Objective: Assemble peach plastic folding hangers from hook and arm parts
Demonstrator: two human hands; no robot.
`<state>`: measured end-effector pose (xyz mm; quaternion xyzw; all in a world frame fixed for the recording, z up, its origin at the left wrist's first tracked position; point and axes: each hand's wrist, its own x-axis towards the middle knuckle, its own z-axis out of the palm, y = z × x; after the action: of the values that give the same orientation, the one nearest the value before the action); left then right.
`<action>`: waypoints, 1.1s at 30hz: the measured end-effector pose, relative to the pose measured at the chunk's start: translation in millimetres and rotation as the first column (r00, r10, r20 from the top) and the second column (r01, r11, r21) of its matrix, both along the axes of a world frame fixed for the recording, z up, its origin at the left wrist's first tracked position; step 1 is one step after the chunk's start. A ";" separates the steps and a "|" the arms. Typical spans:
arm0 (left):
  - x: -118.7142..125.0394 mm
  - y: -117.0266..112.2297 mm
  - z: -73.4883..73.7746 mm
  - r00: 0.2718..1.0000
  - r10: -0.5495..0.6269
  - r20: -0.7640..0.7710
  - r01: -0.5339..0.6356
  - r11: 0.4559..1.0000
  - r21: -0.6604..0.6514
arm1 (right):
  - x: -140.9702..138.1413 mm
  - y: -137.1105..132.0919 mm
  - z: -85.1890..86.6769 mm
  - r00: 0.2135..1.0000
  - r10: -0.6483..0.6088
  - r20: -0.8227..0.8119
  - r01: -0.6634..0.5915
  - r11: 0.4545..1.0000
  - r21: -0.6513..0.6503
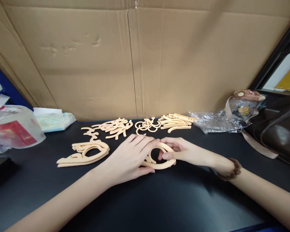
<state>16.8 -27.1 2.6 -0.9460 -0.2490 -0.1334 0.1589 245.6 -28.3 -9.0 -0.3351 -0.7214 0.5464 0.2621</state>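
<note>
A cream plastic folding hanger (163, 165) with a round ring is held between both hands, just above the black table (174, 203). My left hand (132, 157) is closed over its left side and hides most of that part. My right hand (177, 150) pinches the ring's right edge between thumb and fingers. To the left lie folded hangers (80, 159), stacked on one another with a hook pointing away. Behind the hands are loose cream parts in groups: a heap of hook pieces (118, 126), curved ring pieces (148, 125) and long arm pieces (176, 120).
Cardboard (86, 64) walls off the back. At left stand a clear plastic tub (19, 125) and a soft packet (55, 121). On the right are crumpled clear wrapping (210, 123), a transparent bottle (239, 108) with a strap (259, 145), and a dark brown bag (280, 129).
</note>
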 end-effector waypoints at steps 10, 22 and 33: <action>-76.1 32.8 63.7 0.884 0.441 -0.156 -0.454 0.889 -0.062 | 8.5 10.5 -5.2 0.972 -0.231 0.032 0.225 0.964 0.144; -142.0 40.3 58.1 0.760 0.609 -0.227 -0.648 0.682 -0.339 | -3.1 0.6 -9.9 0.969 -0.123 0.216 0.088 0.982 0.166; -154.4 41.7 36.9 0.840 0.513 -0.173 -0.541 0.776 -0.325 | -2.8 0.8 -8.6 0.969 -0.111 0.220 0.073 0.982 0.177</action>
<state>-137.6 14.6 39.4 -0.8552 -0.5178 0.0001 0.0227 242.8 -27.5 -17.6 -0.4059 -0.7737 0.4289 0.2296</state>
